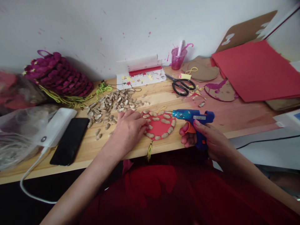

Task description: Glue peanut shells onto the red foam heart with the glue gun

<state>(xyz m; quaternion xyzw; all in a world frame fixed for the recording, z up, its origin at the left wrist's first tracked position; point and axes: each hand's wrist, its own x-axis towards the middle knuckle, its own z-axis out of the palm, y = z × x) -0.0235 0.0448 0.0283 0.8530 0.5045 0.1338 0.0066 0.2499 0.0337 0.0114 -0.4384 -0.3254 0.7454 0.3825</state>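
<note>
Red clothing (150, 184) fills the bottom of the view, below a wooden table (154, 97). At far left, a clear plastic bag (16, 134) lies beside a white power bank (57, 125) with a cable (30, 192), and a black phone (69, 142) lies next to it. Behind them, a purple shell-covered ornament (61, 73) lies tilted by the wall. Next comes a loose heap of peanut shells (105, 104). The left hand (130, 126), fingers bent, rests over the left edge of a red disc (159, 128); whether it pinches anything cannot be told. That disc lies near the table's front edge, peanuts (165, 121) around its rim and across its upper part, a yellow-green tassel (149, 151) hanging below. Behind it is white paper (145, 81) scattered with stars. The right hand (199, 134) is wrapped around a blue glue gun (187, 114), its nozzle pointing left at the disc's upper edge. Beyond are black scissors (175, 81) and a pink cup (177, 64); at far right lies red card (255, 72).
</note>
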